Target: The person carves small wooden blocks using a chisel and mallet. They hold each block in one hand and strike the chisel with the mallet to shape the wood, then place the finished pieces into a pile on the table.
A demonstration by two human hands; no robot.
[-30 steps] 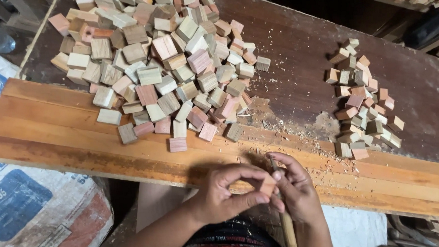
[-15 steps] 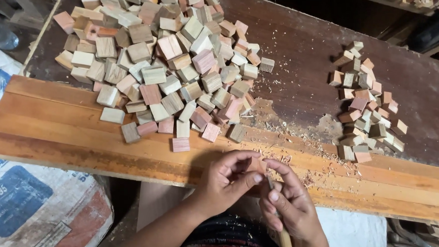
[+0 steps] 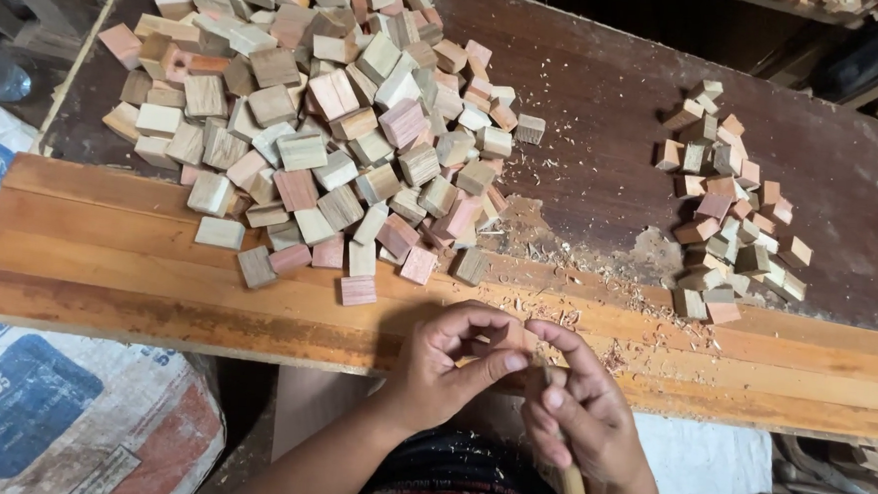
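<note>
I see my left hand pinching a small wood block, right hand at three o'clock gripping a wooden handle.

Left hand shifted: fingers now curled over the small block, thumb extended toward the right hand. Right hand slid lower and rightward, wooden handle now showing below it. View drifted slightly down.

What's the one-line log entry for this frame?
left hand: pinching small wood block | right hand: gripping wooden-handled tool | big block pile: upper left
</note>
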